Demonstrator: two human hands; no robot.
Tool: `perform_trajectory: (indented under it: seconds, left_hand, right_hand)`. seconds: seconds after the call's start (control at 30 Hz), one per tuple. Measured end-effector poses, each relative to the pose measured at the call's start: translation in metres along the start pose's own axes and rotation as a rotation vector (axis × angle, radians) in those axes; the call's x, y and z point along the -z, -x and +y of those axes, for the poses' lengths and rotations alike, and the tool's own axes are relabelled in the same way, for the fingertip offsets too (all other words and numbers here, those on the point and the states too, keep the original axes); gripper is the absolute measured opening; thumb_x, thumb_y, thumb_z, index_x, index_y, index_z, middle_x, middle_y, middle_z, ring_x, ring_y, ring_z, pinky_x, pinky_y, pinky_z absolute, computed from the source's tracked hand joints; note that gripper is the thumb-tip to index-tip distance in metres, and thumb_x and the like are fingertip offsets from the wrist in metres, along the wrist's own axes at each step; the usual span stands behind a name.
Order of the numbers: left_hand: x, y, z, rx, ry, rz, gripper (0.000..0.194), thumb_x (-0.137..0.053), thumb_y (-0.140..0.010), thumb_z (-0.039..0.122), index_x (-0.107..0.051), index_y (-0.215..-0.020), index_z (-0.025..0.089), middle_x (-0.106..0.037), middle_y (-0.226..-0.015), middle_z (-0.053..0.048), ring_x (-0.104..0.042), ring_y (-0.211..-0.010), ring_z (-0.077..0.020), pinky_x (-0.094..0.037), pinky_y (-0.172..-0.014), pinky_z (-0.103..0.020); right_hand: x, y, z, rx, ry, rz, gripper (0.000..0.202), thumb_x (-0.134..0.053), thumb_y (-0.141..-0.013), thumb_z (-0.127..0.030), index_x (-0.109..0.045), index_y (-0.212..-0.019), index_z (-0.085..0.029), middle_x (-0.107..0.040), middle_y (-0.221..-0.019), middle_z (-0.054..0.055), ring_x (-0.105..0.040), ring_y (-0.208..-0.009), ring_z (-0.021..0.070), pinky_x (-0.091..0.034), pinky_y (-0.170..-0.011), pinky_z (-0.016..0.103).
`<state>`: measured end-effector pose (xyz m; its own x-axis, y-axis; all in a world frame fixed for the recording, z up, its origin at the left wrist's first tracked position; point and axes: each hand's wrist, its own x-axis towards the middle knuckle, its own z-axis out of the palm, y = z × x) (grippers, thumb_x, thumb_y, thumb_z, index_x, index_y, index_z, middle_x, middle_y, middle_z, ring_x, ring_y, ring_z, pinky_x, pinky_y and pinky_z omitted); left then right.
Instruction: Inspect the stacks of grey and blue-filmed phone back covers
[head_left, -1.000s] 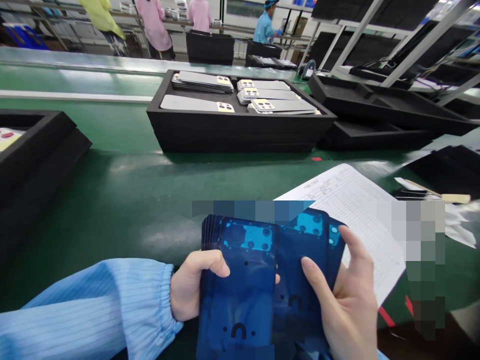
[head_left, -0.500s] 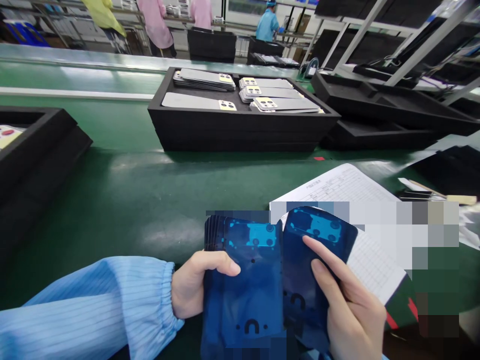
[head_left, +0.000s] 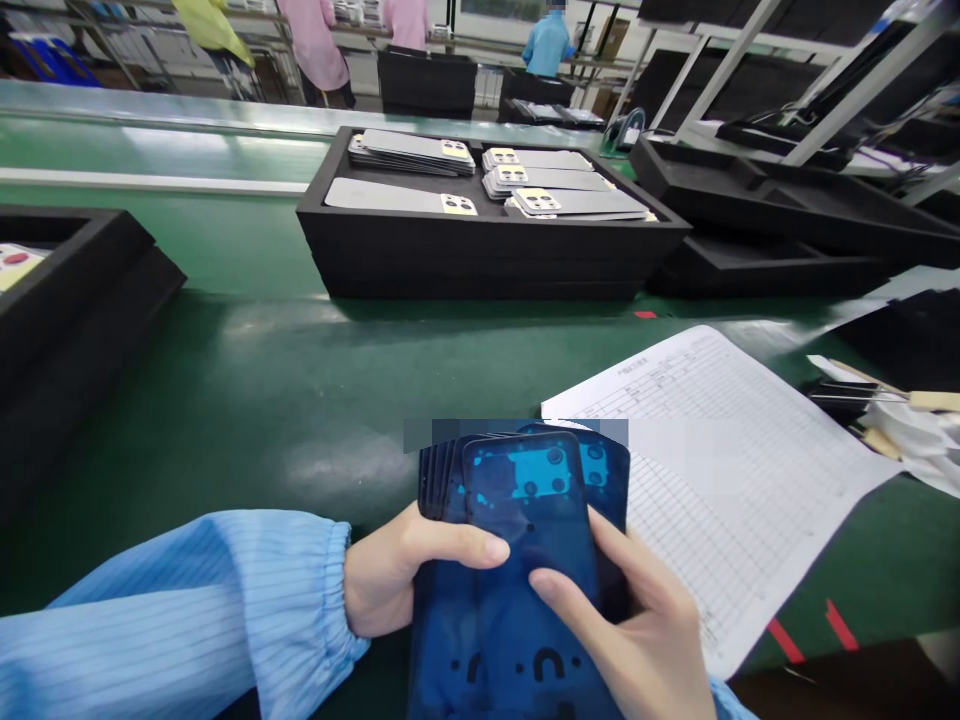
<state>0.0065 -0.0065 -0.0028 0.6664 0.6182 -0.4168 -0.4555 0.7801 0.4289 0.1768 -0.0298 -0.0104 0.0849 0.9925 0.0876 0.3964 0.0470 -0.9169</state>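
Note:
My left hand [head_left: 405, 565] is closed around a fanned stack of dark blue phone back films [head_left: 446, 610], its thumb lying across the front. Each film is phone-shaped, with a bright blue camera area at the top and a black U-shaped mark low down. One front film [head_left: 540, 610] overlaps the stack, pinched between both thumbs. From the right, my right hand [head_left: 645, 620] grips this film, while more blue film [head_left: 616, 470] shows behind it. The fingers behind the stack are hidden, and its bottom end runs out of view.
A printed form [head_left: 720, 450] lies on the green table [head_left: 285, 380] beside my right hand. Beyond stands a black tray [head_left: 480, 255] with stacks of grey phone back panels. Another black tray [head_left: 82, 310] is at left, and several black trays [head_left: 780, 200] are at right. People work behind.
My right hand has moved left, bringing its film against the stack in my left hand, so they overlap. Its thumb now presses the front film. More of the printed form shows.

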Motion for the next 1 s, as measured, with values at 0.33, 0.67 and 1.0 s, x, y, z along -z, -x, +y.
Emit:
perform_trajectory:
  seconds: [0.33,0.67,1.0]
  left_hand:
    - [0.009,-0.001,0.0,0.099,0.176,0.056,0.037,-0.05,-0.049,0.018,-0.07,-0.079,0.01,-0.072,-0.074,-0.008,-0.063,-0.084,-0.0255,-0.043,-0.078,-0.034]
    - [0.013,-0.004,-0.003,-0.031,0.18,-0.137,0.055,-0.046,-0.055,0.017,-0.06,-0.107,0.006,-0.066,-0.105,-0.012,-0.056,-0.1,-0.0254,-0.034,-0.092,-0.04]
    - [0.011,-0.002,-0.003,-0.022,0.156,-0.188,0.058,-0.044,-0.059,0.017,-0.053,-0.115,0.002,-0.062,-0.112,-0.015,-0.056,-0.104,-0.0236,-0.036,-0.093,-0.038]
  right_hand:
    - [0.003,-0.004,-0.005,-0.095,-0.086,-0.035,0.027,-0.063,-0.073,-0.031,-0.059,-0.098,-0.026,-0.068,-0.085,0.0,-0.064,-0.076,0.0173,-0.054,-0.066,0.022]
    - [0.008,-0.004,-0.001,-0.258,-0.298,0.357,0.037,-0.064,-0.072,-0.034,-0.051,-0.104,-0.021,-0.06,-0.077,0.003,-0.059,-0.066,0.0182,-0.05,-0.057,0.027]
    - [0.007,-0.011,-0.008,-0.172,-0.19,0.295,0.066,-0.057,-0.078,-0.033,-0.024,-0.135,-0.03,-0.064,-0.103,0.005,-0.061,-0.094,0.027,-0.05,-0.078,0.043]
